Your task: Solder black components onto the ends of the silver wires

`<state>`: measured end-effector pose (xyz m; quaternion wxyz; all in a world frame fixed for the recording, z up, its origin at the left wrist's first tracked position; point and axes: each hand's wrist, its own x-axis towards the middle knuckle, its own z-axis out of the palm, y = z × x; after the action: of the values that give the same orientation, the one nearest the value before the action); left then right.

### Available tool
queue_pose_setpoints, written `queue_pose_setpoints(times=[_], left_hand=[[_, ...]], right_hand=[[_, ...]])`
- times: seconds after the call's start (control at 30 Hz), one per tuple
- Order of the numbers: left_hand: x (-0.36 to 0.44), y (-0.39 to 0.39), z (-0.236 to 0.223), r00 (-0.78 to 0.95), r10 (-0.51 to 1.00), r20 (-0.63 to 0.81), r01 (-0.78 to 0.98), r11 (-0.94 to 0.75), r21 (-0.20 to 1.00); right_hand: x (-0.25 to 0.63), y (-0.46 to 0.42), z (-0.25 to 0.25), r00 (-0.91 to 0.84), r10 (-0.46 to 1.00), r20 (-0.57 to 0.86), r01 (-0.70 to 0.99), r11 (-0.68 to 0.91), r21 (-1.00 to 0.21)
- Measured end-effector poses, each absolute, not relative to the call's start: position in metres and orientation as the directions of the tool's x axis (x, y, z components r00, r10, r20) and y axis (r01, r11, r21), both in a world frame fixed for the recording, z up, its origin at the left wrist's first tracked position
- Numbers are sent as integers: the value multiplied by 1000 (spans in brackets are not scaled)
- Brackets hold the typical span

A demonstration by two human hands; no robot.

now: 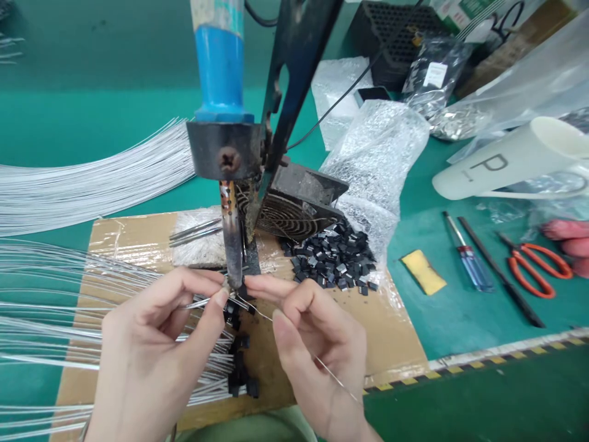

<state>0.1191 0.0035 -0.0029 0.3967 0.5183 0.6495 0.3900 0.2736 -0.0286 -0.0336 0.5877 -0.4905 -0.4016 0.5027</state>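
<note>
Now the left hand (147, 350) has thumb and forefinger pinched together on a thin white wire (196, 303), the other fingers curled, right under the tip of the soldering iron (234, 258). And across from it, the right hand (322, 344) is half closed, solder wire (338, 379) gripped between thumb and fingers, its thin strand running up toward that tip, forefinger stretched out just beside it. Whether the solder touches the iron, I cannot tell! Black connectors (242, 368) on wires lie between the hands, with a loose connector pile (334, 258) beyond the right hand.
</note>
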Motion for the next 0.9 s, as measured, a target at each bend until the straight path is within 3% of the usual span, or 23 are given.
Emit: queue_pose_setpoints(times=[0.9], left_hand=[[119,4,-1,-156,983,-99,368,151,917]], right_hand=[[275,-29,-34,154,987,-46,-173,-19,-985]])
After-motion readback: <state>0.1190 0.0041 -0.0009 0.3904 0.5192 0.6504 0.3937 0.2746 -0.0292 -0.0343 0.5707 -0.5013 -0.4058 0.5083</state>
